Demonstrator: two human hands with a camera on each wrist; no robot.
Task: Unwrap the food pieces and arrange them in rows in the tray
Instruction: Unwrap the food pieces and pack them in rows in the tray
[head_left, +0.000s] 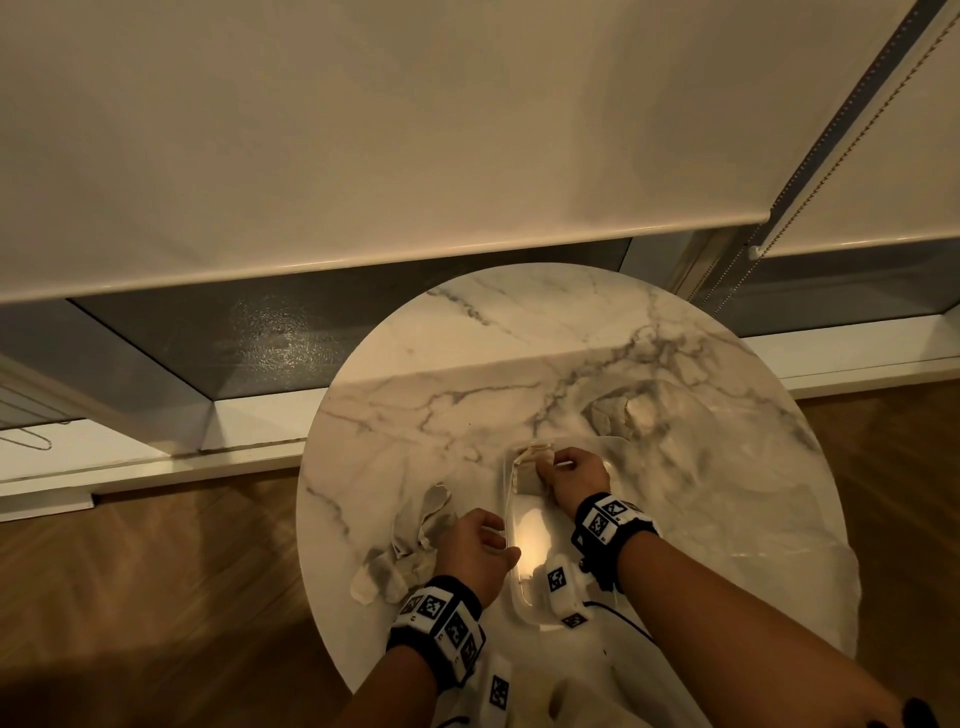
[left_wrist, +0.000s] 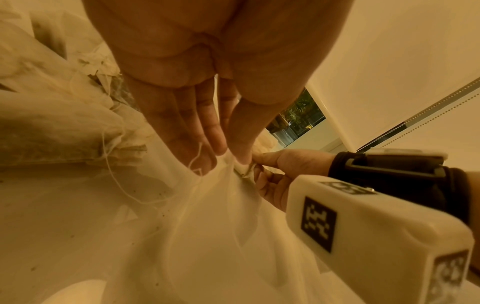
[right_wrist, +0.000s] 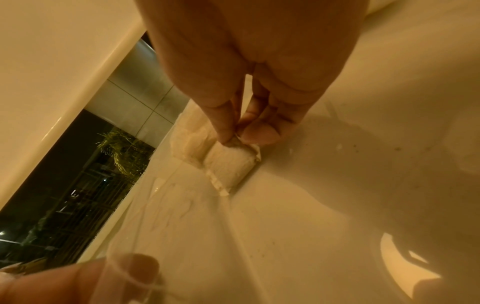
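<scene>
- Lower left of the head view: the spent wrappers (head_left: 405, 545) lie heaped on the marble surface (head_left: 467, 353), just left of the left hand (head_left: 475, 551).
- The left hand pinches the clear tray (head_left: 511, 530) at its near-left rim, steadying it.
- Centre: the right hand (head_left: 571, 475) pinches a pale food piece (right_wrist: 230, 164) by its top edge, low at the tray's far end, beside another piece.
- To do this well, she should probably set it square against its neighbour before letting go.
- Upper right: more wrapped pieces (head_left: 628, 415) seem to wait.

Two hands (head_left: 480, 545), one tray (head_left: 511, 597), two food pieces (right_wrist: 228, 164), one table (head_left: 519, 322).
</scene>
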